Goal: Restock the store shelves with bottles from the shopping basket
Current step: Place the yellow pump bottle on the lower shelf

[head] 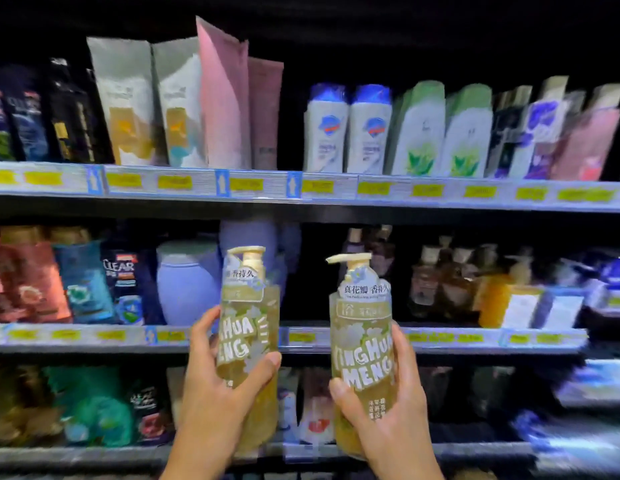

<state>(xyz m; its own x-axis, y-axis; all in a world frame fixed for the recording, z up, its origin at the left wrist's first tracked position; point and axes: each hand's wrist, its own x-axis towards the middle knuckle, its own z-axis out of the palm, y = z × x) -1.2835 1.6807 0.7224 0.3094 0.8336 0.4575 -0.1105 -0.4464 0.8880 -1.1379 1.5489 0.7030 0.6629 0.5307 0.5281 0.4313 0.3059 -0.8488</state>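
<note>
Bottles not shelved yet: left grip (215, 393) clasps the left bottle (248, 327), right grip (381, 410) clasps the right bottle (362, 341), both raised before the middle shelf (440, 338).

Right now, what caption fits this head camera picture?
Left hand grips the left pump bottle, right hand the right pump bottle, facing stocked shelves.

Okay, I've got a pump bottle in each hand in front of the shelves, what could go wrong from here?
1. The left hand grips the left bottle and the right hand grips the right bottle, so no hand is free to steady neighbours. The lilac bottle beside the dark gap might get knocked.
2. The right bottle's pump spout sticks out sideways and could snag on the shelf edge above.
</note>
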